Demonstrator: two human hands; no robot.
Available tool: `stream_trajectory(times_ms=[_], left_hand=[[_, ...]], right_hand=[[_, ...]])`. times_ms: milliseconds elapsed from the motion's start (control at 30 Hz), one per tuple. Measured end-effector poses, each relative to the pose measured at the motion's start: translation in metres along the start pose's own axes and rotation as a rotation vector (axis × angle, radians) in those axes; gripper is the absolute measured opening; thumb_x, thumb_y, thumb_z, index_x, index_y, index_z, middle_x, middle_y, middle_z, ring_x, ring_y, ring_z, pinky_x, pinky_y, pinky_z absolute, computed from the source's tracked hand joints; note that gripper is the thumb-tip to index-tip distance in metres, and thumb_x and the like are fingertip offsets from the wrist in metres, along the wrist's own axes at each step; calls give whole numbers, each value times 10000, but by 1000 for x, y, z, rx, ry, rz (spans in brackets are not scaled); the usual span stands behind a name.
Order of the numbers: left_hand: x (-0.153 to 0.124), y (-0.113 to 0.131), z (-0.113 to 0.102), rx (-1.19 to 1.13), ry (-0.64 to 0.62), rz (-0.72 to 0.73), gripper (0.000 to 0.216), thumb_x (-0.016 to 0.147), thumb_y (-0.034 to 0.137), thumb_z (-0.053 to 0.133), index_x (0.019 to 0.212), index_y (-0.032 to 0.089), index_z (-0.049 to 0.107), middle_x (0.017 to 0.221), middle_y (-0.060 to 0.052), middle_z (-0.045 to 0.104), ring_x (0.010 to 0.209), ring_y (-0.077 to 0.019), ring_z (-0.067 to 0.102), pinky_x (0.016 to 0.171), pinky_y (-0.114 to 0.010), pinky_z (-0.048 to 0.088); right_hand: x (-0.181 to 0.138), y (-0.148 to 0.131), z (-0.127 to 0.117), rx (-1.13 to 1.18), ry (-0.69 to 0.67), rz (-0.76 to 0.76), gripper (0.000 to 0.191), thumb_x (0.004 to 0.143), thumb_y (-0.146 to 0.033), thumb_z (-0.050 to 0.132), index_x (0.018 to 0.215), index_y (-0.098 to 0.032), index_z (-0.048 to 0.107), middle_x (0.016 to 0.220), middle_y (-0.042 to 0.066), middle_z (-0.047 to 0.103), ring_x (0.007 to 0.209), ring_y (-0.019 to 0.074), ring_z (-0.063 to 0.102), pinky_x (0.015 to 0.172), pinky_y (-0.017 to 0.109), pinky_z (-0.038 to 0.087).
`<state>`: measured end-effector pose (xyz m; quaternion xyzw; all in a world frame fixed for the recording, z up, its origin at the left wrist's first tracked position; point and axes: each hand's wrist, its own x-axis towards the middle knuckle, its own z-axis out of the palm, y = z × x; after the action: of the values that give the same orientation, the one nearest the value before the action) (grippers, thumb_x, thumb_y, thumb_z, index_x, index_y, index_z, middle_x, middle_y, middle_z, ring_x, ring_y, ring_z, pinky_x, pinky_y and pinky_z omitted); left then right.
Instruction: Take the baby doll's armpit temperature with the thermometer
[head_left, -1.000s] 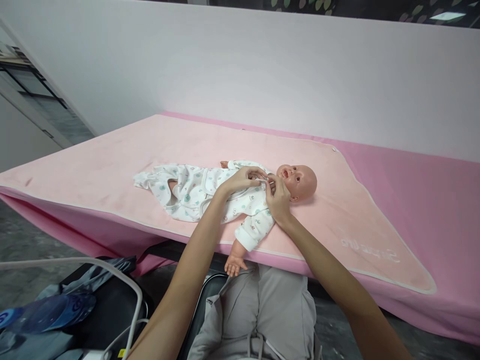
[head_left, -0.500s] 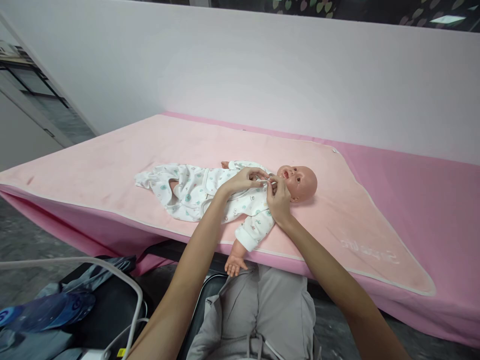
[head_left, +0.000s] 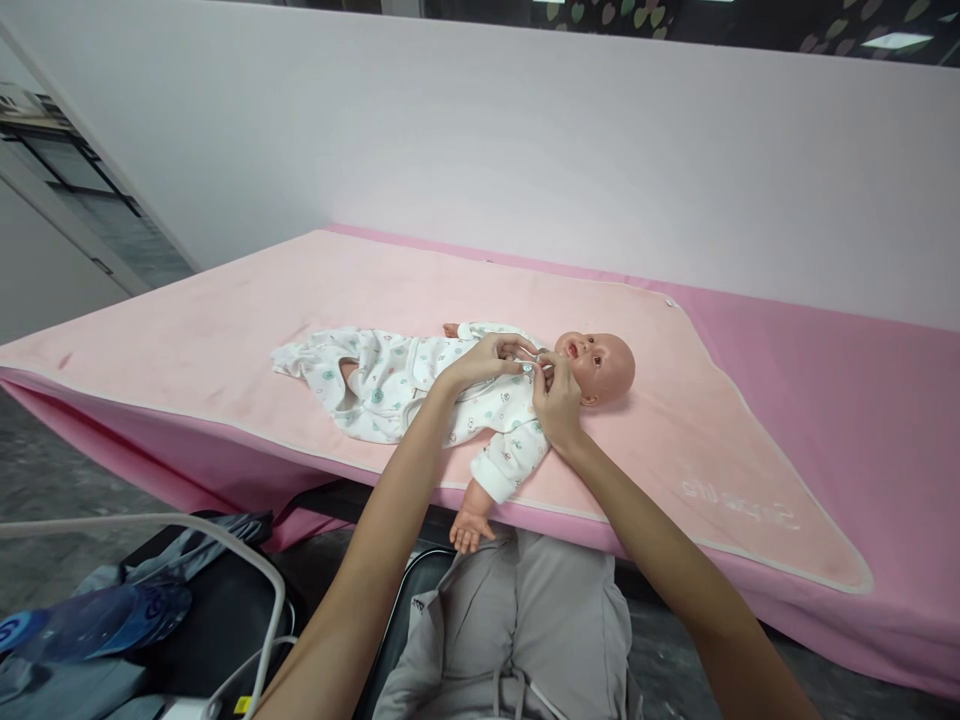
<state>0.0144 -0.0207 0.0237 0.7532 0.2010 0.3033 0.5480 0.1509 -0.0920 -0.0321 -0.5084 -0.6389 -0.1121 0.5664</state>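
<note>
A baby doll (head_left: 611, 368) lies on its back with its head to the right, dressed in a white printed baby romper (head_left: 390, 375). At the doll's neck, my left hand (head_left: 495, 358) pinches the romper's collar edge between thumb and fingers. My right hand (head_left: 556, 395) is closed on the same collar beside it, close under the doll's chin. The fingertips of both hands nearly meet, and they hide the exact bit of cloth or fastener between them. One doll arm (head_left: 474, 515) hangs over the table's near edge; a leg shows through an opening in the romper.
A peach mat (head_left: 720, 430) with a white border covers much of the pink-draped table (head_left: 885, 420). A white wall (head_left: 525, 150) rises behind. At lower left, a black chair carries grey cloth and a plastic bottle (head_left: 97, 620), with a white cable (head_left: 247, 560) looping in front.
Almost nothing differs. Both hands stay at the collar, with only a slight shift of the fingertips and the cloth between them.
</note>
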Motion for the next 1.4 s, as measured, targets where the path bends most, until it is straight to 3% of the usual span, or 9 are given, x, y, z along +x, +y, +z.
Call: stream_trajectory(times_ms=[133, 267, 433, 600, 733, 867, 1067, 1233, 1400], left_hand=[[1, -3, 0, -70, 27, -47, 333, 619, 104, 638, 951, 112, 615, 746, -31, 659, 711, -123, 611, 694, -245, 466], [1, -5, -1, -61, 34, -39, 328, 615, 104, 632, 943, 114, 620, 787, -42, 662, 738, -128, 613, 693, -239, 463], [2, -8, -3, -40, 4, 20, 358, 637, 130, 625, 995, 118, 629, 826, -48, 650, 803, -140, 603, 714, -237, 450], [2, -11, -4, -31, 9, 42, 380, 665, 133, 583, 1044, 114, 617, 800, -42, 638, 759, -131, 594, 687, -230, 443], [3, -11, -2, -19, 100, 50, 346, 652, 137, 593, 996, 112, 623, 804, -35, 624, 686, -107, 578, 621, -207, 420], [-3, -8, 1, 19, 196, 60, 289, 669, 197, 624, 945, 109, 637, 768, -30, 611, 649, -104, 565, 588, -205, 405], [-39, -7, 4, 73, 505, 141, 160, 725, 209, 563, 824, 114, 645, 708, -25, 615, 681, -118, 563, 648, -230, 431], [-69, -13, 7, 293, 483, 247, 184, 746, 166, 526, 881, 138, 647, 908, -62, 644, 882, -169, 590, 812, -290, 455], [-81, -17, 22, 429, 554, 314, 338, 661, 83, 555, 990, 140, 608, 1008, -72, 629, 975, -185, 576, 908, -318, 443]], right_hand=[[0, 0, -1, 6, -2, -12, 127, 899, -222, 414, 981, -181, 502, 900, 69, 621, 723, 148, 607, 668, 288, 513], [0, -1, -3, 33, 1, -52, 90, 878, -212, 440, 936, -186, 503, 814, 36, 592, 661, 135, 574, 638, 282, 505], [4, -6, -4, 92, -21, -117, 115, 858, -177, 459, 957, -189, 518, 955, 91, 564, 880, 177, 570, 681, 307, 524], [6, -5, -3, 141, -20, -180, 194, 843, -123, 475, 1017, -190, 529, 993, 87, 545, 898, 164, 562, 722, 310, 538], [5, -4, -3, 138, -28, -196, 240, 846, -116, 474, 1067, -197, 519, 1006, 85, 539, 976, 178, 549, 811, 352, 534], [3, -3, 0, 120, -37, -170, 236, 866, -133, 448, 1084, -195, 513, 1039, 98, 534, 976, 179, 560, 796, 351, 548], [6, -2, -4, 95, -36, -272, 226, 856, -119, 441, 1048, -174, 546, 1013, 103, 588, 987, 193, 563, 863, 378, 510], [19, -13, -5, 42, -230, -417, 170, 788, -119, 501, 886, -207, 609, 1019, 53, 634, 998, 215, 541, 921, 398, 434], [19, -24, 6, 28, -325, -344, 109, 743, -116, 518, 770, -195, 588, 914, 52, 643, 902, 215, 551, 865, 373, 416]])
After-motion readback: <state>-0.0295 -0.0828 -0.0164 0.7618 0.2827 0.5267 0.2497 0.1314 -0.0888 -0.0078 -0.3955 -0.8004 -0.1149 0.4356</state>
